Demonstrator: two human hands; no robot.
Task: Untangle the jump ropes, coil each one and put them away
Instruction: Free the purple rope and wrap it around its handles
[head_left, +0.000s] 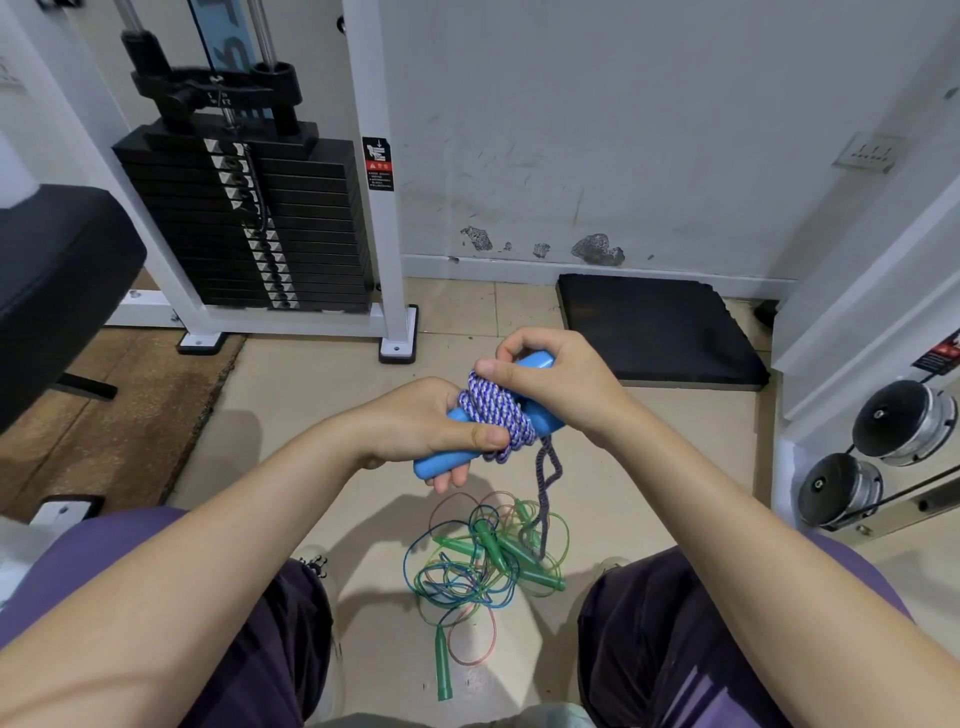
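Note:
A purple-and-white braided jump rope is wound in a thick bundle around its two blue handles. My left hand grips the lower blue handle with the thumb pressed on the coil. My right hand holds the upper blue handle, thumb on the wraps. A loose tail of this rope hangs down to the floor. Below, between my knees, lies a tangle of thin translucent ropes in green, blue and orange with several green handles; one green handle sticks out toward me.
A weight-stack machine with a white frame stands at the back left, beside a black padded bench. A black floor mat lies against the wall. Dumbbells on a rack sit at the right.

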